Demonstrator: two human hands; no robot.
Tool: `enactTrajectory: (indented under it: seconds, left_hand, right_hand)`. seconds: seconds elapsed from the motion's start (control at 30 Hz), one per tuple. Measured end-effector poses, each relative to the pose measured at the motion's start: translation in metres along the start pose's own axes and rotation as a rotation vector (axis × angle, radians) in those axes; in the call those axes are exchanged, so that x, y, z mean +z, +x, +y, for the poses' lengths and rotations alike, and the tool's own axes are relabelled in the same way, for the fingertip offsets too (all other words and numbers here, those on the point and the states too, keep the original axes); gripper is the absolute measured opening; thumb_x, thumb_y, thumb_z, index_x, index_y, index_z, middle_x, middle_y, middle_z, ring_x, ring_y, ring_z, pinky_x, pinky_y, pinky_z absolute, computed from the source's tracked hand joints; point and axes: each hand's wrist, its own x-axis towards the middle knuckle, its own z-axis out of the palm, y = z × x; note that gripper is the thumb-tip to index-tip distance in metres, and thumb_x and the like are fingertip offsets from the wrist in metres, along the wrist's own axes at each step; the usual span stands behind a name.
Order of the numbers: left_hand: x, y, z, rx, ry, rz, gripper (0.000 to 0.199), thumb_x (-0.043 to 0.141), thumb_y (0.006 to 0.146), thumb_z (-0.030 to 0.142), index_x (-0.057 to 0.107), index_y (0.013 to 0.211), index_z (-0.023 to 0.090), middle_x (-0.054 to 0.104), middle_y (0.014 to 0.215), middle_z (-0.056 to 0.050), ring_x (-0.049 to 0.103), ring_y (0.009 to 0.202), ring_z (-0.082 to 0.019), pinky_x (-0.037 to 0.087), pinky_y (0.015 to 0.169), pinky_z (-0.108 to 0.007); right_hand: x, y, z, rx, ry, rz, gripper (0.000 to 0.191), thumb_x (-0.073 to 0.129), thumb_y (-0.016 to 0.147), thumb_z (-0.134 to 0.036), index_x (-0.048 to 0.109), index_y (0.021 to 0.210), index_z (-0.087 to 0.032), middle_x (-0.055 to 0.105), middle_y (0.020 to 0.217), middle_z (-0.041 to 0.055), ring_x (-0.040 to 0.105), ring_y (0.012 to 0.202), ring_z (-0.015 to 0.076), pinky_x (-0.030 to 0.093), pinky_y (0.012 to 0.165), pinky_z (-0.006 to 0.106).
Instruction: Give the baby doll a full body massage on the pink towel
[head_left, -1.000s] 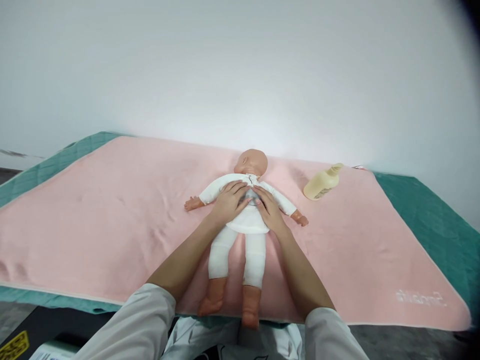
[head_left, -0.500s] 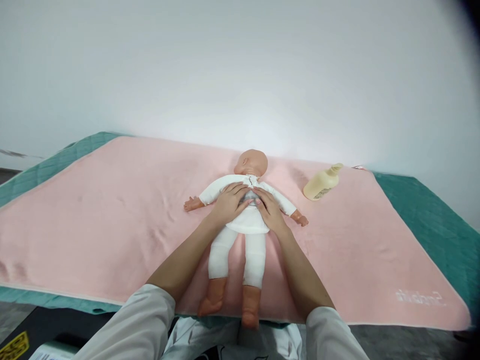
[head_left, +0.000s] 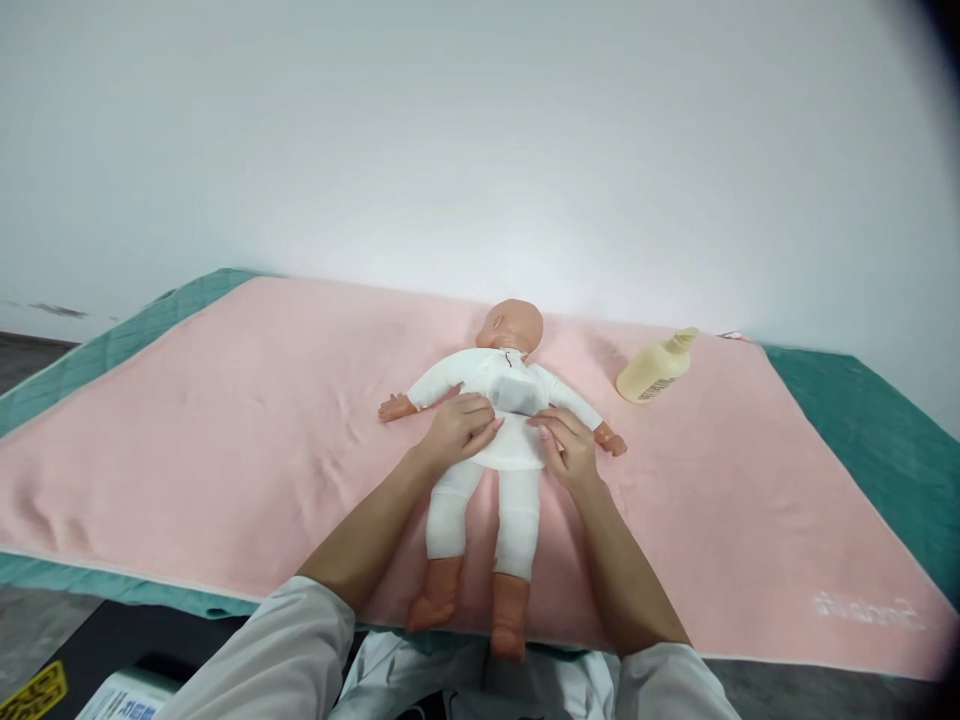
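Observation:
A doll (head_left: 510, 440) with a bare plastic head and a white cloth body lies face down, its head turned to the left. Its arms are spread and its feet point towards me. A grey rectangular patch (head_left: 513, 394) shows on its upper back. My left hand (head_left: 459, 430) rests at the left of the doll's waist with its fingers curled. On the other side of the waist is my right hand (head_left: 570, 445), thumb and fingers drawn together at the white cloth. Whether either hand pinches the cloth is hidden.
A pale yellow pump bottle (head_left: 654, 370) lies tilted on the pink blanket (head_left: 225, 430), right of the doll. Green padding (head_left: 847, 400) shows beneath the blanket. A white wall rises behind. At lower left, a white-green package (head_left: 127, 695) lies near a black surface.
Both hands have slid down from the doll's upper back to its waist, and their flat fingers have curled in. The grey patch is now uncovered. The view has shifted slightly.

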Motion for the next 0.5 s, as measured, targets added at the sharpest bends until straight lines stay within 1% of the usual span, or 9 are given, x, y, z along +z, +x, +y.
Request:
enactTrajectory:
  seconds: [0.07, 0.13, 0.17, 0.23, 0.33, 0.43, 0.5]
  left_hand:
    - [0.0005, -0.0005, 0.0038, 0.100, -0.002, -0.048, 0.039, 0.042, 0.098, 0.027, 0.048, 0.061, 0.020, 0.054, 0.059, -0.001, 0.049, 0.057, -0.014, 0.042, 0.057, -0.030]
    - [0.0020, -0.0008, 0.0064, 0.165, -0.010, -0.065, 0.040, 0.045, 0.097, 0.026, 0.042, 0.057, 0.020, 0.048, 0.053, 0.001, 0.043, 0.051, -0.012, 0.037, 0.053, -0.028]
    - [0.0028, -0.0009, 0.0072, 0.183, -0.020, -0.071, 0.041, 0.046, 0.096, 0.025, 0.041, 0.056, 0.020, 0.046, 0.052, 0.002, 0.041, 0.049, -0.011, 0.035, 0.052, -0.028]
    - [0.0037, -0.0012, 0.0082, 0.192, -0.050, -0.092, 0.042, 0.048, 0.096, 0.024, 0.038, 0.055, 0.019, 0.042, 0.049, 0.003, 0.039, 0.048, -0.011, 0.033, 0.051, -0.028]
    - [0.0043, -0.0022, 0.0080, 0.159, -0.095, -0.151, 0.043, 0.045, 0.096, 0.023, 0.036, 0.054, 0.019, 0.040, 0.047, 0.004, 0.038, 0.047, -0.010, 0.032, 0.051, -0.027]
    - [0.0055, -0.0038, 0.0066, 0.120, -0.099, -0.203, 0.044, 0.043, 0.096, 0.023, 0.037, 0.052, 0.019, 0.041, 0.048, 0.003, 0.038, 0.046, -0.010, 0.031, 0.051, -0.028]
    - [0.0069, -0.0045, 0.0056, 0.107, -0.092, -0.228, 0.044, 0.043, 0.096, 0.024, 0.039, 0.052, 0.018, 0.042, 0.048, 0.003, 0.039, 0.046, -0.010, 0.030, 0.051, -0.028]
  right_hand:
    - [-0.0005, 0.0002, -0.0021, -0.124, 0.045, -0.035, 0.023, 0.046, 0.095, -0.019, 0.069, 0.094, -0.021, 0.071, 0.086, 0.0059, 0.067, 0.081, 0.0183, 0.056, 0.075, 0.035]
    - [0.0005, 0.0008, -0.0039, -0.216, 0.097, -0.077, 0.023, 0.046, 0.094, -0.018, 0.067, 0.083, -0.020, 0.069, 0.076, 0.0048, 0.064, 0.068, 0.0157, 0.052, 0.060, 0.030]
    - [0.0014, 0.0009, -0.0047, -0.241, 0.113, -0.092, 0.024, 0.046, 0.094, -0.018, 0.065, 0.078, -0.019, 0.067, 0.073, 0.0045, 0.062, 0.064, 0.0147, 0.049, 0.055, 0.029]
    - [0.0035, 0.0008, -0.0056, -0.255, 0.120, -0.128, 0.027, 0.046, 0.093, -0.017, 0.062, 0.071, -0.019, 0.066, 0.068, 0.0039, 0.057, 0.059, 0.0134, 0.045, 0.052, 0.028]
    - [0.0054, 0.0000, -0.0052, -0.258, 0.095, -0.190, 0.029, 0.045, 0.092, -0.017, 0.058, 0.066, -0.020, 0.064, 0.065, 0.0027, 0.054, 0.056, 0.0130, 0.042, 0.051, 0.028]
    - [0.0056, -0.0002, -0.0033, -0.269, 0.082, -0.221, 0.029, 0.044, 0.091, -0.016, 0.055, 0.064, -0.021, 0.061, 0.061, 0.0015, 0.051, 0.055, 0.0129, 0.039, 0.051, 0.028]
    - [0.0054, 0.0001, -0.0021, -0.247, 0.071, -0.250, 0.031, 0.044, 0.091, -0.017, 0.053, 0.062, -0.021, 0.058, 0.059, 0.0008, 0.049, 0.053, 0.0126, 0.037, 0.051, 0.027]
